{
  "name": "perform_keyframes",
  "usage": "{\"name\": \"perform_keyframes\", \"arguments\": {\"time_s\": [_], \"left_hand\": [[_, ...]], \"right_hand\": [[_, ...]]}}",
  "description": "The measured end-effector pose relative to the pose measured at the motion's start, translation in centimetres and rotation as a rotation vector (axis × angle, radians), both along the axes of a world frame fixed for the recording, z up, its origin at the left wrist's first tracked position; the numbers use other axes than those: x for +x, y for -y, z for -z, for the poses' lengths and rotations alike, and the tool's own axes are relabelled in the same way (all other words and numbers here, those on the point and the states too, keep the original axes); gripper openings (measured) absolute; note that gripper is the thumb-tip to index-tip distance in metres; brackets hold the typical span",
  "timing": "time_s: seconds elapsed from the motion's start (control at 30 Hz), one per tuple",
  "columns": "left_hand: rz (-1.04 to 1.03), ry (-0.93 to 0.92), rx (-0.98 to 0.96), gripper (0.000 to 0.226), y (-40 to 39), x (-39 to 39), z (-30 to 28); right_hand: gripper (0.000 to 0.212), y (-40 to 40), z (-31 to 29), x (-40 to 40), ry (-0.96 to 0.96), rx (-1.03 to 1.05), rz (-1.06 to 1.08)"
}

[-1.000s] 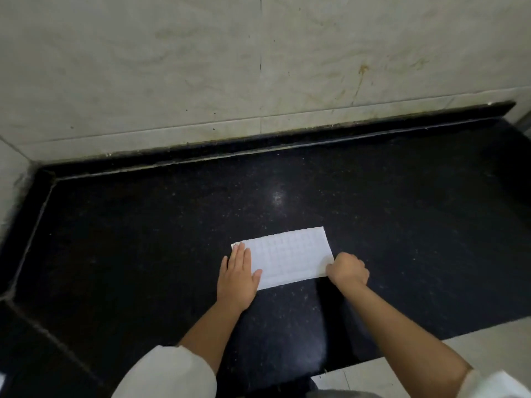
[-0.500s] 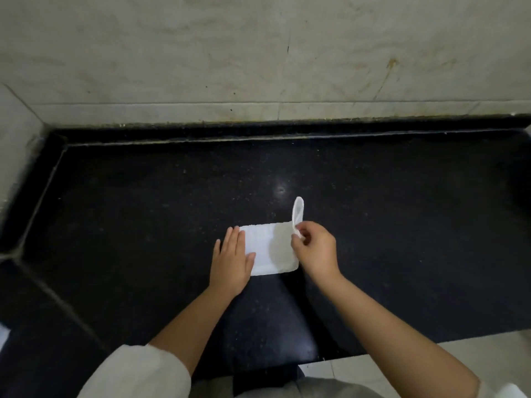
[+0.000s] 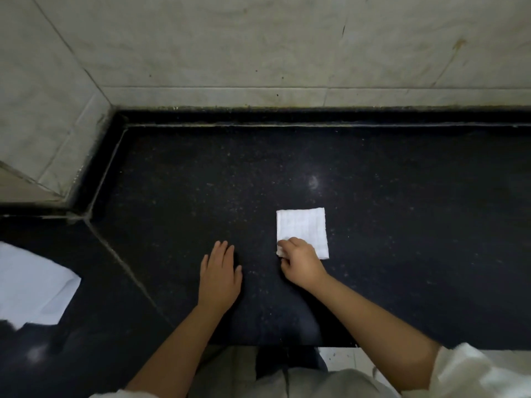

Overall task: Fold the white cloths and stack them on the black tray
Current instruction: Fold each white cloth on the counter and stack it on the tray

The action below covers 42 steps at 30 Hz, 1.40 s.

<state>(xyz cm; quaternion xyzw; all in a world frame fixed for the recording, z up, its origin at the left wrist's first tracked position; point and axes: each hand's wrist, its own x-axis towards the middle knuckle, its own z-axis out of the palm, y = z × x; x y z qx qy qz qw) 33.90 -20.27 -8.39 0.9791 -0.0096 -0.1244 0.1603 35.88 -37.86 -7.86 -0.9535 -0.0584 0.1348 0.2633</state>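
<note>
A small white cloth (image 3: 303, 229), folded into a near square, lies flat on the black speckled counter (image 3: 201, 182). My right hand (image 3: 301, 261) pinches its near left corner with curled fingers. My left hand (image 3: 219, 272) rests flat on the bare counter to the left of the cloth, fingers together, holding nothing. Another white cloth (image 3: 31, 288) lies spread at the far left edge of the view, partly cut off. I see no black tray apart from the counter.
Pale marble wall tiles (image 3: 258, 47) rise behind the counter and turn a corner at the left. A seam runs diagonally across the counter at the left. The counter's front edge and a light floor (image 3: 344, 357) show below my arms.
My right hand folded the cloth's right half over to the left, making a square. My left hand came off the cloth onto the bare counter. The view shifted left, revealing the second cloth.
</note>
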Motion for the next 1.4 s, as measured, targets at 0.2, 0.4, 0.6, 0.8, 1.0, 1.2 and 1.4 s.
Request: {"name": "perform_keyframes", "arguments": {"time_s": [0.2,0.4,0.6,0.8,1.0,1.2,1.4], "left_hand": [[0.174,0.122,-0.088,0.036,2.3,0.3,0.3],[0.452,0.119,-0.144,0.040,5.0,1.5,-0.3],[0.497,-0.057,0.007,0.043,6.5,2.1,-0.1],[0.509,-0.025,0.170,0.044,7.1,2.8,0.1],[0.788,0.265,0.043,0.011,9.8,2.4,0.5],[1.031,0.400,-0.074,0.013,20.2,0.0,-3.3],[1.217,0.209,0.077,0.031,36.9,-6.1,-8.2]], "right_hand": [[0.043,4.7,-0.6,-1.6,0.204,-0.128,0.003],[0.051,6.6,0.0,-0.8,0.070,-0.364,-0.112],[0.030,7.0,1.1,0.2,0.067,-0.340,-0.208],[0.027,6.7,-1.3,0.4,-0.109,-0.057,-0.061],[0.026,11.1,-4.6,-3.8,-0.212,0.207,0.180],[0.031,21.3,-7.1,-11.7,-0.208,0.330,0.493],[0.036,33.6,-9.9,-22.1,-0.027,0.248,0.658]]}}
